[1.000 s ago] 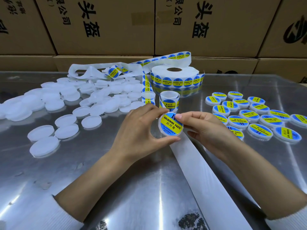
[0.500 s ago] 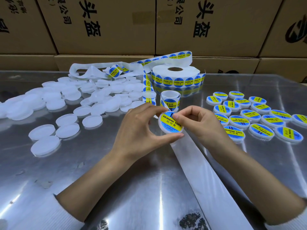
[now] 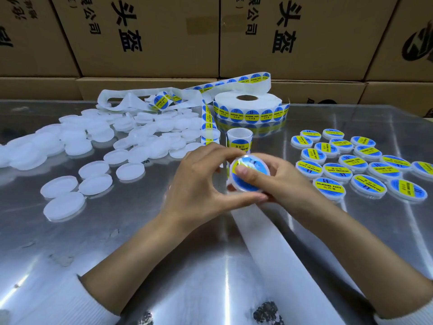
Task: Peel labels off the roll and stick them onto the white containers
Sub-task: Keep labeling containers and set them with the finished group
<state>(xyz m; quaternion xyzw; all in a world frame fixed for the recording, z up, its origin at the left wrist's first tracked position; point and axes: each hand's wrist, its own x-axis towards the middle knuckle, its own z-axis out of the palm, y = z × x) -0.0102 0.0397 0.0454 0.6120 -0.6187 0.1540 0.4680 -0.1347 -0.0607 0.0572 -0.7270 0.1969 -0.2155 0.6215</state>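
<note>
Since a moment ago our right hand (image 3: 278,181) has slid its thumb across the round blue-and-yellow label (image 3: 248,184). Above the shiny metal table (image 3: 187,266), our left hand (image 3: 201,184) pinches the small white round container (image 3: 246,190) by its rim.

Bright glare on table (image 3: 210,266) (hands blurred, edges warped).
</note>
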